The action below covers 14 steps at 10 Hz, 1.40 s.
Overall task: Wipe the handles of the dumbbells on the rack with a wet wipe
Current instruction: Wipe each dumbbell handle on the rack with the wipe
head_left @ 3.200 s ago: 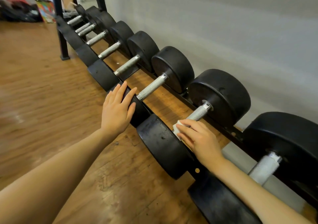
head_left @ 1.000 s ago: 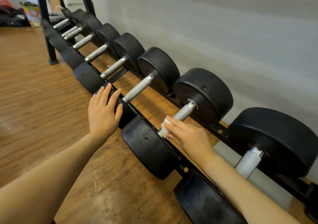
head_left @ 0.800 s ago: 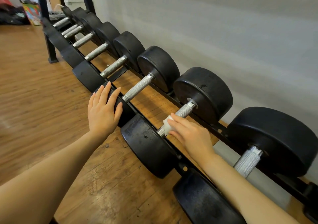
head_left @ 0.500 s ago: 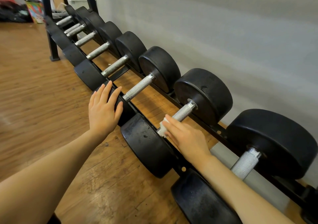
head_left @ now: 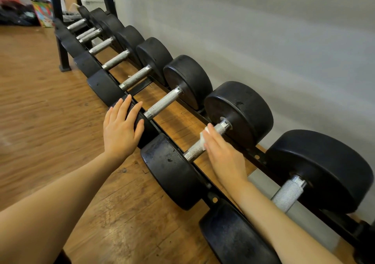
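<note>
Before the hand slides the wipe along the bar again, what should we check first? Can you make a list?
1. Wipe on the handle: ok, pressed against it.
2. Right hand holds the wipe: ok, though its fingers mostly hide it.
3. Left hand steadies things: ok, flat on the next dumbbell's weight.
4. Dumbbell seated on the rack: ok.
5. Wipe wet enough: cannot tell.
6. Underside of handle wiped: cannot tell, hidden.

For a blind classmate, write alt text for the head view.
A right hand presses a white wipe on a dumbbell handle on a low rack. The left hand rests flat on the next dumbbell's near weight. More dumbbells line the wall.
</note>
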{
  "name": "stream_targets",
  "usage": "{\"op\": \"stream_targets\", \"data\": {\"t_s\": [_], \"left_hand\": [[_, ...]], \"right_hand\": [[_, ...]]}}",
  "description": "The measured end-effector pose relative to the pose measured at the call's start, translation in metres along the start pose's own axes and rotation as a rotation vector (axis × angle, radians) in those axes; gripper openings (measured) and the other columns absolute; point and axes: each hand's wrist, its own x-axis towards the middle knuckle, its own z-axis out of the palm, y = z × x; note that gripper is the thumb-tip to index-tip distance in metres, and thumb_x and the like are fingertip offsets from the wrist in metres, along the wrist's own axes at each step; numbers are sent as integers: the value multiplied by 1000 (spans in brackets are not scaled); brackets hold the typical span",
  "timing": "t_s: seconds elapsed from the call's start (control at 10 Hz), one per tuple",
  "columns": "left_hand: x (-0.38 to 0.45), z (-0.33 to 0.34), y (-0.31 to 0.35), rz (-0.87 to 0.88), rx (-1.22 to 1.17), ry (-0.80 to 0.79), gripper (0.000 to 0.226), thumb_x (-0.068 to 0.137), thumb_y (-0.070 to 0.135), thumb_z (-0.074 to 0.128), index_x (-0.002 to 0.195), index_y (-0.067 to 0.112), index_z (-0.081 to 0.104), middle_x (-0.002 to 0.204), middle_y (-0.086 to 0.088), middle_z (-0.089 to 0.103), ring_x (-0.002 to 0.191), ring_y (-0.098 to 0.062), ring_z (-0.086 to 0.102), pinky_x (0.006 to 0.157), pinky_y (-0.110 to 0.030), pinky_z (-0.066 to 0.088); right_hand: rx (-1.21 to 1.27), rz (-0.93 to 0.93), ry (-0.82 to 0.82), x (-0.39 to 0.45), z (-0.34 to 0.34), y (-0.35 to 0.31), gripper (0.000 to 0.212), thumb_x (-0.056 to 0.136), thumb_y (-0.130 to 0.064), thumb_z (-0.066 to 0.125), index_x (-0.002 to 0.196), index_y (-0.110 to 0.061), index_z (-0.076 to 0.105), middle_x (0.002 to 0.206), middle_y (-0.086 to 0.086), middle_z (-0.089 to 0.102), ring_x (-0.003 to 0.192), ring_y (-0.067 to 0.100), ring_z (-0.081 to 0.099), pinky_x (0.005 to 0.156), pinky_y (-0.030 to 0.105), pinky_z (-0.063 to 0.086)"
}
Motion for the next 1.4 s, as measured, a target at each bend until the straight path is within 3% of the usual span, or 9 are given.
{"op": "stream_targets", "data": {"t_s": [0.1, 0.2, 0.4, 0.5, 0.6, 0.8, 1.0, 1.2, 1.4], "left_hand": [[0, 0, -1, -2, -1, -6, 53, 100, 41, 33, 146, 18, 45, 157, -12, 34, 146, -33, 26, 118, -53, 21], [0, 0, 0, -3, -3, -4, 53, 100, 41, 33, 146, 18, 45, 157, -12, 34, 146, -33, 26, 118, -53, 21], [0, 1, 0, -7, 5, -7, 53, 100, 41, 33, 146, 18, 45, 157, -12, 34, 146, -33, 27, 118, -54, 22], [0, 1, -1, -5, 5, -7, 53, 100, 40, 34, 146, 18, 45, 157, -12, 34, 146, -33, 27, 118, -54, 22], [0, 2, -1, -1, 8, 1, 52, 100, 39, 35, 145, 18, 46, 157, -12, 35, 146, -33, 28, 118, -53, 22], [-1, 3, -2, -7, 7, -11, 52, 99, 39, 35, 146, 19, 46, 157, -11, 35, 146, -32, 27, 119, -51, 20], [0, -4, -1, -8, -4, -84, 53, 99, 42, 33, 147, 22, 44, 158, -10, 33, 148, -31, 24, 120, -50, 18], [5, -16, -11, 48, 15, -191, 57, 99, 48, 27, 148, 24, 42, 158, -10, 33, 146, -33, 28, 115, -52, 27], [10, -25, -13, 64, -18, -252, 57, 99, 48, 26, 145, 24, 49, 155, -11, 39, 142, -36, 35, 110, -54, 32]], "right_hand": [[69, -132, -64, -5, 4, -5, 60, 77, -6, 77, 133, -10, 55, 140, 8, 54, 71, 12, 66, 56, 23, 56], [58, 47, 6, -2, 4, 6, 51, 85, -16, 72, 133, -12, 55, 139, 6, 55, 86, 11, 69, 66, 20, 56], [98, -262, -167, -11, 4, -9, 68, 79, -4, 72, 141, -14, 47, 143, 3, 51, 77, 13, 65, 50, 25, 51], [94, -176, -104, -9, 1, -4, 57, 84, -12, 68, 138, -14, 51, 140, 3, 54, 74, 14, 65, 51, 25, 54], [79, -4, 21, -6, -3, 3, 41, 92, -24, 59, 132, -17, 58, 137, 2, 57, 87, 11, 68, 67, 17, 50], [-10, 17, 53, -6, -4, 2, 42, 88, -22, 69, 129, -15, 62, 132, 2, 61, 80, 8, 64, 64, 11, 38], [-16, -53, 76, -4, -6, 6, 46, 80, -16, 76, 123, -6, 65, 121, 8, 67, 88, 17, 69, 68, 25, 56], [22, 44, 12, 10, -21, 1, 38, 86, -18, 69, 124, -11, 66, 120, 3, 68, 102, 16, 68, 79, 30, 59], [388, 325, 107, 29, -60, -53, 35, 93, -32, 54, 126, -23, 62, 121, -13, 64, 115, -1, 57, 94, 12, 44]]}}
